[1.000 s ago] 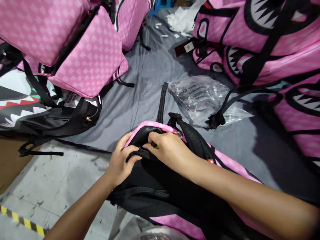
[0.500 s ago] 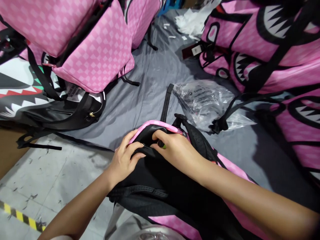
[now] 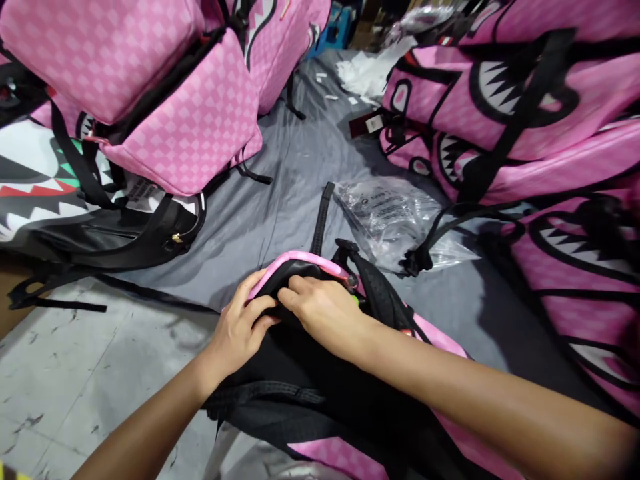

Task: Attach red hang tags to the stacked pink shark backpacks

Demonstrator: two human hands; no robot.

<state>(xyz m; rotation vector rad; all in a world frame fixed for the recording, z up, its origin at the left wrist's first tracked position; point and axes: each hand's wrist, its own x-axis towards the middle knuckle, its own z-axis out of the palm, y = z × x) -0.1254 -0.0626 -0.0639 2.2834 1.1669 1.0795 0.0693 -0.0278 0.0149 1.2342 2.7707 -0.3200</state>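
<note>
Remotely I count one left grip (image 3: 239, 327), one right grip (image 3: 317, 303), one black-backed bag (image 3: 313, 365) under both, one clear plastic bag (image 3: 383, 217) beyond, at least two checked bags (image 3: 200, 123) to their left and at least three toothed bags (image 3: 457, 93) to their right.

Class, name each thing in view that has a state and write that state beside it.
Backpack under the hands, partly open
Left hand, holding the backpack's rim
Right hand, curled at the opening
Clear plastic bag, crumpled
Grey sheet, wrinkled
Pink bags at right, stacked

A pale, dark-flecked floor (image 3: 60, 373) lies beside a wrinkled gray sheet (image 3: 290, 183), with a blue object (image 3: 339, 30) beyond its far edge.
</note>
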